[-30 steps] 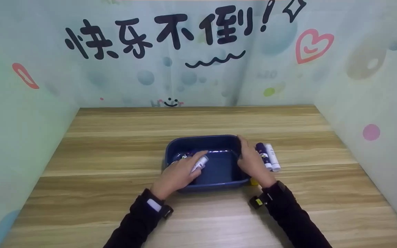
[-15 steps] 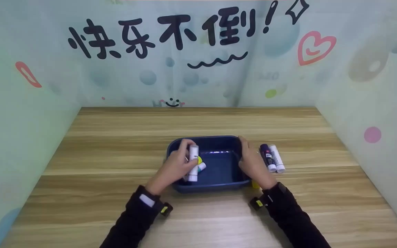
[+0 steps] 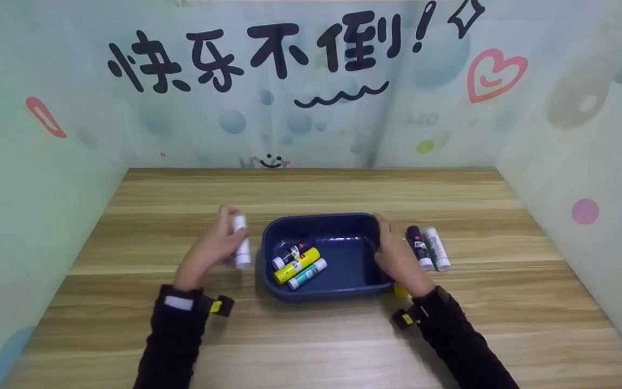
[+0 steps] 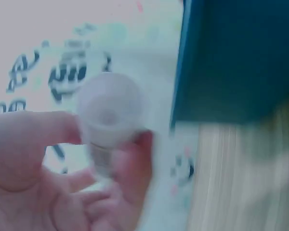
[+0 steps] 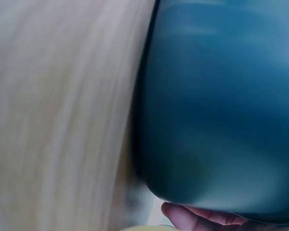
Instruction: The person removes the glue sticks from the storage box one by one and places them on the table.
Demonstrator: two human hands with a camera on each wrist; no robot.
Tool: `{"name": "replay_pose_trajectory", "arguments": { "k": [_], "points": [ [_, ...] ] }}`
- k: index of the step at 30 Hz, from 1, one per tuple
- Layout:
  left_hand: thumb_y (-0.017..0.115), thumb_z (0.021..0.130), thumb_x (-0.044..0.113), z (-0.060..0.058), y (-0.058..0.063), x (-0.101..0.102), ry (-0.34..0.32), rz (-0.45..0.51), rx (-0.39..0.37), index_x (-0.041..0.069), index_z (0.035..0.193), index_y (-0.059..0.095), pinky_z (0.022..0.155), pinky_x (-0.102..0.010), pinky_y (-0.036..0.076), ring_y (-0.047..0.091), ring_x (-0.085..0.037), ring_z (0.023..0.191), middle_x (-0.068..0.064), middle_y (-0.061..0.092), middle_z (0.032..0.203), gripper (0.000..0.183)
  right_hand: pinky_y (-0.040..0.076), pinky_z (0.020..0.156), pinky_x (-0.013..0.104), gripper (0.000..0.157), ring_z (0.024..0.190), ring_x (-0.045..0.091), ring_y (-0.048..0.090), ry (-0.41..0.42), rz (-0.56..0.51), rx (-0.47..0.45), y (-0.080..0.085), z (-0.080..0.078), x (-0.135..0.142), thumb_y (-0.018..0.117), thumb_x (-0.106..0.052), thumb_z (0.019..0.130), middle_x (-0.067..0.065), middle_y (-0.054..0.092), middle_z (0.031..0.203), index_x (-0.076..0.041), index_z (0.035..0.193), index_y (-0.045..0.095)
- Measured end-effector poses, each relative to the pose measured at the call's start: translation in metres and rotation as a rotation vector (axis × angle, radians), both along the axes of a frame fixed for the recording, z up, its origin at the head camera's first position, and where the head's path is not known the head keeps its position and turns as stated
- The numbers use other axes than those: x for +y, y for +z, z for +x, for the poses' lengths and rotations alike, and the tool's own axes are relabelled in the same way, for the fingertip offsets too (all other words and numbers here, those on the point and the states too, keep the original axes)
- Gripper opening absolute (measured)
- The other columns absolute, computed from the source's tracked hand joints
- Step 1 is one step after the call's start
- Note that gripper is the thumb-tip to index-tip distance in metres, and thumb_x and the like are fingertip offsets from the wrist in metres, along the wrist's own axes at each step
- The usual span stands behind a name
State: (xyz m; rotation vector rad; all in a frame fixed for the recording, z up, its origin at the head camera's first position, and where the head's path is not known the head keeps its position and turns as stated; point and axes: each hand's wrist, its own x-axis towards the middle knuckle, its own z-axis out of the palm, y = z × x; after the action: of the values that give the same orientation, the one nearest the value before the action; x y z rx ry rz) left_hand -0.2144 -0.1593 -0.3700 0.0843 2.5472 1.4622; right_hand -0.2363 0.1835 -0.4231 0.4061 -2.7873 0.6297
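Note:
Left of the blue plastic bin (image 3: 338, 293), my left hand (image 3: 211, 246) grips a white glue stick (image 3: 242, 246) between thumb and fingers, upright over the table. In the left wrist view the round end of this glue stick (image 4: 108, 106) faces the camera, blurred, with the bin's wall (image 4: 221, 62) at right. My right hand (image 3: 397, 254) holds the bin by its right side; its fingers (image 5: 183, 216) show at the outer wall in the right wrist view. Inside the bin, at its left, lie a purple glue stick (image 3: 293, 254), a yellow one (image 3: 296, 266) and a green one (image 3: 307, 274).
Right of my right hand, a dark purple glue stick (image 3: 419, 248) and a white glue stick (image 3: 437, 249) lie side by side on the wooden table (image 3: 311, 346). A yellow object (image 3: 400, 290) is partly hidden beneath the right wrist. Printed cloth walls (image 3: 181, 124) surround the table.
My left hand has lifted the white glue stick out of the bin and carried it left past the rim, uncovering the glue sticks inside. The right hand stays on the bin.

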Motion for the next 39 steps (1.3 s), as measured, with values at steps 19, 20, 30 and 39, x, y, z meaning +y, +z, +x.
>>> {"name": "replay_pose_trajectory", "arguments": {
  "k": [19,20,30,39],
  "points": [
    [0.046,0.082,-0.001,0.009,-0.028,-0.04,0.087,0.106,-0.354,0.003,0.131,0.019,0.057,-0.034,0.049,0.05,-0.022,0.071,-0.015,0.039,0.094,0.055,0.048,0.063,0.047,0.071,0.074,0.036,0.056,-0.019,-0.009,-0.073,0.003,0.001,0.0,0.052,0.009,0.074,0.03,0.051,0.12,0.002,0.141,0.03],
    [0.046,0.082,-0.001,0.009,-0.027,-0.04,0.09,0.095,-0.353,0.003,0.131,0.019,0.057,-0.034,0.049,0.049,-0.022,0.072,-0.016,0.04,0.095,0.056,0.048,0.063,0.047,0.07,0.074,0.036,0.056,-0.018,-0.011,-0.072,0.003,0.001,0.0,0.052,0.009,0.075,0.03,0.052,0.12,0.002,0.141,0.03],
    [0.051,0.086,0.004,0.007,-0.025,-0.042,0.064,-0.078,-0.338,0.002,0.137,0.02,0.064,-0.03,0.049,0.052,-0.026,0.082,-0.027,0.043,0.113,0.06,0.046,0.059,0.046,0.071,0.066,0.033,0.054,-0.02,-0.008,-0.066,0.002,0.001,0.0,0.054,0.008,0.073,0.029,0.055,0.116,0.003,0.141,0.031],
    [0.054,0.089,0.024,0.008,-0.005,-0.038,0.03,-0.425,-0.178,0.001,0.147,0.008,0.092,-0.054,0.041,0.042,-0.049,0.118,-0.039,0.028,0.139,0.077,0.045,0.055,0.041,0.074,0.061,0.028,0.052,-0.023,-0.008,-0.099,0.004,0.0,-0.001,0.055,0.008,0.073,0.028,0.058,0.105,0.001,0.142,0.029]
  ]
}}
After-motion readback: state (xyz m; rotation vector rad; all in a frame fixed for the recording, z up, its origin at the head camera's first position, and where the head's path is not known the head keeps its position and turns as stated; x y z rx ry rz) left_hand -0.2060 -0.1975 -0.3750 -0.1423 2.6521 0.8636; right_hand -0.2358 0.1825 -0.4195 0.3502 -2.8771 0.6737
